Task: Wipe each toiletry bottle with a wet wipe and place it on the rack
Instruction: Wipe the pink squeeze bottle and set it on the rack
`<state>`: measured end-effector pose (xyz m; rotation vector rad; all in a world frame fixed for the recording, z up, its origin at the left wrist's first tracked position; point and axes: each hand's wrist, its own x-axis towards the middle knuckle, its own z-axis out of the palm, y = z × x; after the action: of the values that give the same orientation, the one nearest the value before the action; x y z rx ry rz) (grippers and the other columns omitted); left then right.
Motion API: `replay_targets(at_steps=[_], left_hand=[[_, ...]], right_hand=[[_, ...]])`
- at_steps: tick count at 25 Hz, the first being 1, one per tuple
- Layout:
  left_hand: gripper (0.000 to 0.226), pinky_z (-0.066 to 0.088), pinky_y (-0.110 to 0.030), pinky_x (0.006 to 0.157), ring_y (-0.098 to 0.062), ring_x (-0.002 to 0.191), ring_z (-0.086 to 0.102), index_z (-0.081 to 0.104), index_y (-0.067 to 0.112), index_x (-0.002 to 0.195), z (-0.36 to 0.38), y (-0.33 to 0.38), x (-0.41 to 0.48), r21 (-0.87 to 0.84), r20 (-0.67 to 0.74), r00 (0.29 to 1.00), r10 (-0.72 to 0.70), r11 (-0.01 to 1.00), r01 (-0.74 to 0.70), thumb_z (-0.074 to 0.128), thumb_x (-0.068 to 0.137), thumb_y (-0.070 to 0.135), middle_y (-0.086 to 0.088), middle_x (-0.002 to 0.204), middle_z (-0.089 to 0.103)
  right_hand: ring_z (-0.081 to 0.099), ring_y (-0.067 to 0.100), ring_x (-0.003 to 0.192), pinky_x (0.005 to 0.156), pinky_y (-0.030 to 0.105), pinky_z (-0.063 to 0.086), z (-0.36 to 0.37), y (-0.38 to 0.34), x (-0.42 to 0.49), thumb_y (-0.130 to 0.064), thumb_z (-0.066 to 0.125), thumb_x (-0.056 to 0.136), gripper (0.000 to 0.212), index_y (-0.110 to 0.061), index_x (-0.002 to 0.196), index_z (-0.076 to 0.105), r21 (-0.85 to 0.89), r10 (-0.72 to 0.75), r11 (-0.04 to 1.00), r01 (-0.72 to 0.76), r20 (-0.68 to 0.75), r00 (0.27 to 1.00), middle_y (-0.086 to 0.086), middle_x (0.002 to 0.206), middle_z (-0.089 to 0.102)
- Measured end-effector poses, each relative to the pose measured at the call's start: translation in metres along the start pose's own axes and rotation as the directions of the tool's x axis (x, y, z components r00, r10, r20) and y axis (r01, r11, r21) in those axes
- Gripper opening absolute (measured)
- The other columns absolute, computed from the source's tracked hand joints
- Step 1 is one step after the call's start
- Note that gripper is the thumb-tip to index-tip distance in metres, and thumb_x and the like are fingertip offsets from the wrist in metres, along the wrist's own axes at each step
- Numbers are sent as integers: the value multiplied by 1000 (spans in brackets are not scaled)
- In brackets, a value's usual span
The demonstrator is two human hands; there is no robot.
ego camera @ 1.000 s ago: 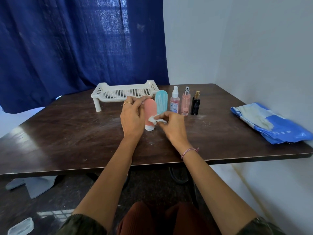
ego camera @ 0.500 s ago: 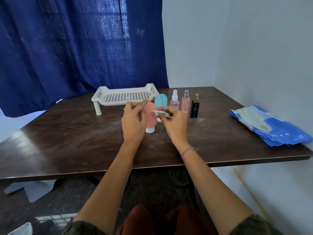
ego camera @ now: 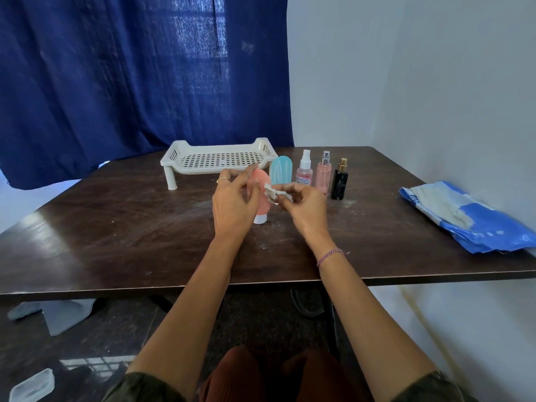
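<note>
We are gripping the pink bottle with the left hand, its fingers curled round the bottle's upper part. The bottle is standing cap-down on the desk, near the front of the white rack. We are pinching the crumpled wet wipe between the thumb and fingers of the right hand, holding it at the bottle's right side. Behind the hands, a blue bottle, two pink spray bottles and a black spray bottle are standing upright in a row beside the rack. A blue packet is lying near the desk's right edge.
</note>
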<state>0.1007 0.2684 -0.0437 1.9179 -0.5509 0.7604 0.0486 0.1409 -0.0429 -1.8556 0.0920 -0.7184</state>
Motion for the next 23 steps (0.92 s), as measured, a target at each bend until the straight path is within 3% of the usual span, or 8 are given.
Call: replay_targets(at_steps=[6,8,10,12,14,16,21,23], left_hand=[[39,56,-32,81,-14,90,59,60,24,127,1,-5,1,-83,27,999,-18,996,21,58,88,32,-3,103,54],[42,55,-25,81,-13,89,60,59,25,127,1,-6,1,-94,38,999,-16,995,19,61,87,34,-3,103,54],[45,49,-10,77,-10,88,58,58,24,129,0,-5,1,-95,52,999,-8,995,13,65,86,36,-3,103,55],[48,47,-4,76,-8,86,58,57,22,130,-1,-3,1,-133,63,998,-8,991,16,67,85,34,-2,103,57],[51,51,-10,81,-8,90,61,55,19,131,0,-3,0,-167,78,997,14,986,-1,68,84,31,-1,108,62],[53,53,-18,87,-7,100,63,52,14,133,0,-2,-2,-209,107,992,60,977,-36,69,85,26,0,116,63],[50,49,-27,98,-9,116,55,50,9,135,4,2,-4,-228,245,954,172,967,-116,60,90,28,-2,131,57],[52,46,-21,99,-10,120,53,46,10,138,4,3,-4,-249,285,941,184,962,-113,58,91,28,-1,133,55]], right_hand=[[57,5,92,90,19,45,-4,2,-5,-7,69,81,20,-10,100,72,-261,3,965,28,117,993,3,102,70],[57,7,97,90,17,42,-3,3,-5,-8,68,82,20,-11,101,71,-307,13,951,27,127,992,4,106,69],[60,10,102,91,17,44,-3,1,-4,-10,69,82,20,-11,101,71,-299,-21,953,47,92,996,4,106,69],[62,3,90,80,9,49,-5,-1,-4,-12,70,81,20,-10,101,71,-211,-83,975,74,-32,996,1,100,70],[58,-9,80,70,2,46,-6,-3,-5,-12,70,81,19,-10,100,71,-96,-146,987,130,-180,973,-5,93,67],[54,-16,87,72,1,44,-6,-4,-6,-9,70,81,17,-9,98,71,-68,-238,971,229,-221,946,-4,96,66],[61,10,99,76,6,47,-4,-4,-4,-6,68,82,16,-5,99,68,-108,-370,929,354,-239,898,7,103,66],[59,9,101,77,3,44,-5,-4,-4,-6,64,85,18,-4,103,67,-113,-367,930,349,-235,900,7,106,64]])
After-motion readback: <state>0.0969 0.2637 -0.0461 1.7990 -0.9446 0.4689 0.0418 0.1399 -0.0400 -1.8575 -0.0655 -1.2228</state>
